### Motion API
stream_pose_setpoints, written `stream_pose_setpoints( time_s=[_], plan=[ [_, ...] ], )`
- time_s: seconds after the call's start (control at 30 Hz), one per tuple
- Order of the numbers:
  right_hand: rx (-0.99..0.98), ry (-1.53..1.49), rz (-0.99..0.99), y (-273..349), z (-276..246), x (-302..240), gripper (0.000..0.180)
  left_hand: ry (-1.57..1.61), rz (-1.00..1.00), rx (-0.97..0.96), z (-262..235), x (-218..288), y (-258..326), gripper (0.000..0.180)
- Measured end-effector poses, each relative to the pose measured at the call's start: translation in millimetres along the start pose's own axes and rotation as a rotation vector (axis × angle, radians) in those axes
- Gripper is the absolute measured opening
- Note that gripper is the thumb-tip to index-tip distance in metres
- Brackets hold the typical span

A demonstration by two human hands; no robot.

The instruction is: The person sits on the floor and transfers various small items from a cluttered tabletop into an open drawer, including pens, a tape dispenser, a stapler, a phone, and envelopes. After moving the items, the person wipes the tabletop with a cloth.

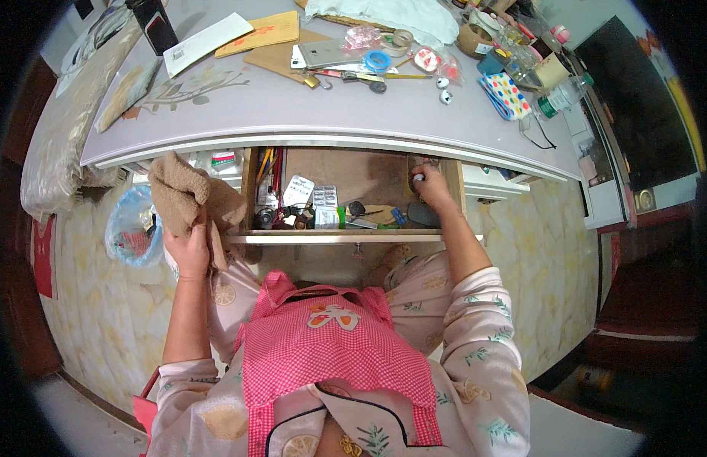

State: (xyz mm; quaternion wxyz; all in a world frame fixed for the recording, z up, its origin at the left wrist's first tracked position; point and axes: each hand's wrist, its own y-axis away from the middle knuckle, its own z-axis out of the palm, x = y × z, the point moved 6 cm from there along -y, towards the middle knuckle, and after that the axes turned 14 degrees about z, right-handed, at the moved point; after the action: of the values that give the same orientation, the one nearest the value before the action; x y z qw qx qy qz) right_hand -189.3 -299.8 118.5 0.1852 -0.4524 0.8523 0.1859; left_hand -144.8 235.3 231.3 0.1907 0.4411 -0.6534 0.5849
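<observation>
A brown fluffy cloth (178, 190) hangs bunched from my left hand (187, 253), whose fingers are closed on it beside the left end of the pulled-out drawer (346, 169). Inside the drawer's right end is my right hand (432, 187), its fingers curled around a small item with a whitish end that I cannot make out. Close below that hand lies a dark grey rounded object (422, 214). Blister packs (324, 196), pencils (272, 166), a coil of dark cable (265, 217) and other small items fill the drawer's left and front parts.
Above the drawer, the tabletop (216, 118) carries envelopes (258, 34), blue tape (377, 61), a padlock (312, 81), a dotted cloth (506, 97) and a plastic bottle (561, 97). A bin with a blue liner (132, 228) stands on the floor at left.
</observation>
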Motion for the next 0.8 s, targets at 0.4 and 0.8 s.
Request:
stream_pose_setpoints(
  time_s=[0.4, 0.8],
  plan=[
    [-0.070, 0.152, -0.110, 22.8, -22.6, -24.4, 0.027, 0.012, 0.025, -0.014, 3.2, 2.4, -1.9, 0.033],
    [0.406, -0.396, -0.189, 2.4, -168.7, -103.9, 0.024, 0.106, -0.042, 0.021, 9.0, 4.2, -1.4, 0.031]
  ],
)
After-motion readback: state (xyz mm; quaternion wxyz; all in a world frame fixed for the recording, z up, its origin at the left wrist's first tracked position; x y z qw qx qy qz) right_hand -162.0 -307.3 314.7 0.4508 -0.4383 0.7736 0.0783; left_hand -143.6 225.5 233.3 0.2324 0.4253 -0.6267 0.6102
